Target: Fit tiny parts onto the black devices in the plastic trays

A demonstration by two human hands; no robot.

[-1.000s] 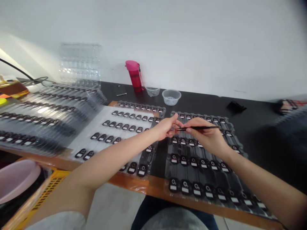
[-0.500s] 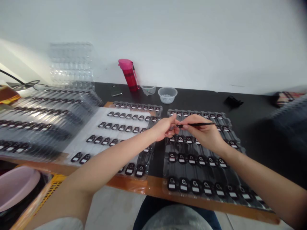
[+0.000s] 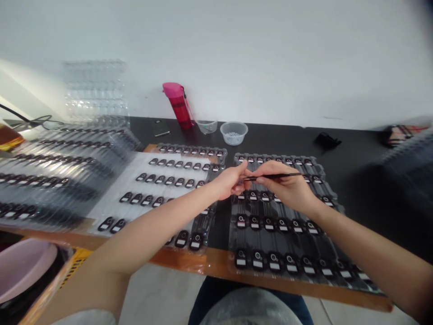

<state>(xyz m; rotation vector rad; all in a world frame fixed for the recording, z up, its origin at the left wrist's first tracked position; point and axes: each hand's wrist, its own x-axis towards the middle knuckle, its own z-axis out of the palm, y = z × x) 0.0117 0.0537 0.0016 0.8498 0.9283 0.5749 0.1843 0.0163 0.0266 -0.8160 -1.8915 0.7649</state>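
Black tweezers [image 3: 286, 175] lie between the thumb and fingers of my right hand [image 3: 287, 189], their tips pointing left. These tips meet the fingers of my left hand [image 3: 232, 181], which are curled with the thumb raised; what they hold is too small to make out. Both hands hover over the upper left of a clear plastic tray [image 3: 264, 241] bearing rows of small black rounded parts, each with a ring mark and a white label. To the left is another clear tray [image 3: 201, 225] of similar black parts, partly behind my left forearm.
Stacked filled trays [image 3: 67, 158] occupy the table's left side. At the back stand a pink bottle [image 3: 179, 106], a clear bowl [image 3: 207, 127] and another bowl [image 3: 234, 134] with small pale pieces. A black object [image 3: 327, 141] lies back right. Below left is a pink basin [image 3: 27, 266].
The view has shifted slightly, so the table and trays appear a little farther left. My hands stay together, and the tweezers remain at my left fingers.
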